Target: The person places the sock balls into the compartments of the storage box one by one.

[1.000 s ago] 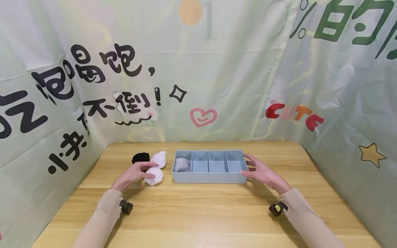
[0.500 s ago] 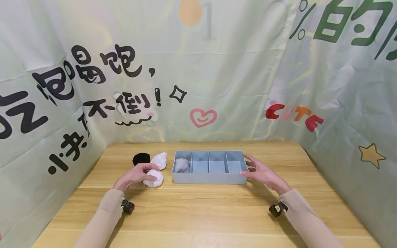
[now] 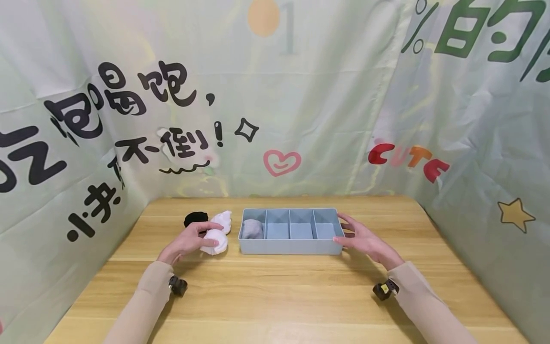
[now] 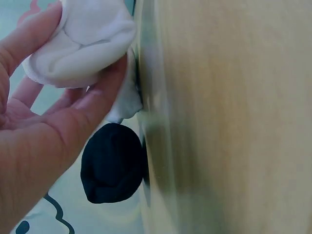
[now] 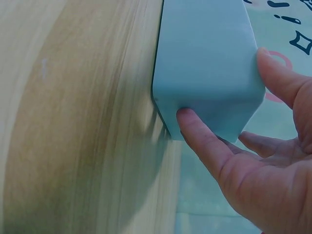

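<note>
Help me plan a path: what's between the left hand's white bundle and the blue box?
In the head view, only bare tabletop shows between the held bundle and the box.

A: The divided box [image 3: 290,247]?

B: On the table [image 3: 275,296], left of the right hand [image 3: 365,239]; first bundle [image 3: 252,230] in the leftmost compartment [image 3: 253,214].

A: Left of box?

B: Second bundle [image 3: 217,240] in the left hand [image 3: 185,241]; behind, third bundle [image 3: 222,220] and, farther left, fourth bundle [image 3: 195,219].

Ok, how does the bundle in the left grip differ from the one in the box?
The held bundle is white; the boxed bundle is grey. The held bundle is pinched in the left grip, outside the blue box; the boxed bundle rests in its leftmost compartment, untouched. Both are rounded bundles of cloth.
</note>
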`<state>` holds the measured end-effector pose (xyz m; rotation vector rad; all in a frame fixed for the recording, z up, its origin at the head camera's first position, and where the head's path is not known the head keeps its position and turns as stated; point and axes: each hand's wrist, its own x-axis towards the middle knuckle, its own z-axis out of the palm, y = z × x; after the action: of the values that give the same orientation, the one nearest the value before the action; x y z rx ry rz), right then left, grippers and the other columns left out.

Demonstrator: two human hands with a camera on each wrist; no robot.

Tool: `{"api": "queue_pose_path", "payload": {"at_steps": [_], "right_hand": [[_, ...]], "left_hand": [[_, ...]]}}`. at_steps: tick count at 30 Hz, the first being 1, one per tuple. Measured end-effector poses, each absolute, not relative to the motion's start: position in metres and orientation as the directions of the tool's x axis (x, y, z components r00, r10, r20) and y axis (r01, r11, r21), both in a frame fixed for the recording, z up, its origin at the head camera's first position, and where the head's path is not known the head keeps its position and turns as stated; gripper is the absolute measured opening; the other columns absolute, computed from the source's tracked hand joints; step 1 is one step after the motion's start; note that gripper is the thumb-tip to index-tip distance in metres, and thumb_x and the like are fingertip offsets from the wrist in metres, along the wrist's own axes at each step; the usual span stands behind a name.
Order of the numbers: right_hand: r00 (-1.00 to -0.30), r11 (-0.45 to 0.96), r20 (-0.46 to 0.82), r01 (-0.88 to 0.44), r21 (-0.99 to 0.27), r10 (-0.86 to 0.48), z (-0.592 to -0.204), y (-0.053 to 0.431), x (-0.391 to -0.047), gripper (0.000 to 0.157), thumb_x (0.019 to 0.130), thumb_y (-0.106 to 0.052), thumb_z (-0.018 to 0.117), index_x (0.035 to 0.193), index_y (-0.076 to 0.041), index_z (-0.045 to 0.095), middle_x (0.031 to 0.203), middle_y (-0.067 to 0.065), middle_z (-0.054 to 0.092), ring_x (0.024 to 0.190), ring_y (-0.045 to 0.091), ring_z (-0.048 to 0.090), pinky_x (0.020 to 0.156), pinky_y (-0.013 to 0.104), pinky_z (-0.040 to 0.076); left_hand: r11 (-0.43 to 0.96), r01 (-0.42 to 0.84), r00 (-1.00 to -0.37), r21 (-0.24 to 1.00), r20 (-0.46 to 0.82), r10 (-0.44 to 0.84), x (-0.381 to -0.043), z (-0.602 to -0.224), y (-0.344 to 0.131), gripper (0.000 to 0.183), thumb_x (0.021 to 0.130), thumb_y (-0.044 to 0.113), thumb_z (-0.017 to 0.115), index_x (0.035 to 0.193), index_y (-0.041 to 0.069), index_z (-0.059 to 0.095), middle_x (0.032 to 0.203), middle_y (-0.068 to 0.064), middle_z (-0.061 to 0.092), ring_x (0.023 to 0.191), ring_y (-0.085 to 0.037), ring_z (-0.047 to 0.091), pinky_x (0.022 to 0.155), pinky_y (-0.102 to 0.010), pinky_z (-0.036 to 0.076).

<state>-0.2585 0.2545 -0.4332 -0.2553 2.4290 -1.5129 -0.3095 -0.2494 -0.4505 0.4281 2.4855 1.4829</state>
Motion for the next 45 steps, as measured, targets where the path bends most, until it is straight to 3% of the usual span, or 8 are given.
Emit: {"api": "queue_pose_path", "payload": {"at_steps": [5,17,27,32,39,45], "right_hand": [[-0.951,0.444,-0.13,-0.009,-0.896,-0.282,-0.432,0.256,-0.259,0.089,0.093,-0.023,0.069,0.158,-0.01,0.01,0.157,0.032,0.02,0.143,0.05,0.024,0.108,0.059,0.037],[-0.95,0.421,-0.112,-0.022,-0.907,-0.291,-0.434,0.256,-0.26,0.088,0.094,-0.022,0.068,0.158,-0.009,0.009,0.156,0.033,0.021,0.141,0.051,0.026,0.106,0.056,0.041],[-0.952,0.423,-0.11,-0.022,-0.906,-0.285,-0.434,0.259,-0.26,0.092,0.092,-0.028,0.07,0.158,-0.01,0.009,0.156,0.033,0.021,0.141,0.051,0.027,0.106,0.057,0.04],[-0.952,0.422,-0.104,-0.029,-0.906,-0.289,-0.434,0.26,-0.259,0.093,0.091,-0.028,0.071,0.158,-0.01,0.009,0.156,0.033,0.021,0.141,0.051,0.027,0.107,0.057,0.039],[-0.948,0.416,-0.111,-0.025,-0.909,-0.298,-0.434,0.258,-0.257,0.093,0.091,-0.028,0.071,0.158,-0.009,0.009,0.156,0.033,0.02,0.141,0.051,0.027,0.106,0.056,0.04],[-0.947,0.412,-0.108,-0.028,-0.911,-0.303,-0.435,0.256,-0.257,0.093,0.091,-0.028,0.071,0.158,-0.008,0.01,0.155,0.034,0.021,0.141,0.052,0.027,0.106,0.056,0.041]], "left_hand": [[0.41,0.116,-0.935,0.905,-0.041,0.354,-0.311,-0.445,-0.248,0.053,0.082,0.017,0.08,0.131,0.007,0.062,0.126,-0.02,0.061,0.101,-0.022,0.059,0.08,-0.028,0.054],[0.299,0.135,-0.93,0.945,0.016,0.368,-0.318,-0.433,-0.237,0.054,0.083,0.01,0.078,0.132,-0.001,0.059,0.114,-0.021,0.066,0.091,-0.019,0.064,0.074,-0.029,0.058],[0.223,0.12,-0.938,0.967,0.037,0.345,-0.326,-0.429,-0.22,0.059,0.081,0.017,0.081,0.134,0.001,0.059,0.11,-0.013,0.068,0.088,-0.015,0.066,0.071,-0.026,0.057],[0.157,0.126,-0.944,0.98,0.069,0.324,-0.33,-0.432,-0.208,0.06,0.081,0.019,0.081,0.134,0.002,0.058,0.112,-0.009,0.068,0.09,-0.013,0.065,0.073,-0.025,0.057],[0.142,0.14,-0.961,0.98,0.1,0.258,-0.328,-0.435,-0.195,0.059,0.08,0.025,0.082,0.133,0.011,0.061,0.119,-0.01,0.066,0.095,-0.014,0.065,0.074,-0.03,0.058],[0.156,0.208,-0.963,0.965,0.175,0.204,-0.326,-0.437,-0.182,0.057,0.08,0.024,0.083,0.131,0.011,0.063,0.124,-0.013,0.066,0.099,-0.014,0.064,0.078,-0.024,0.055]]}}
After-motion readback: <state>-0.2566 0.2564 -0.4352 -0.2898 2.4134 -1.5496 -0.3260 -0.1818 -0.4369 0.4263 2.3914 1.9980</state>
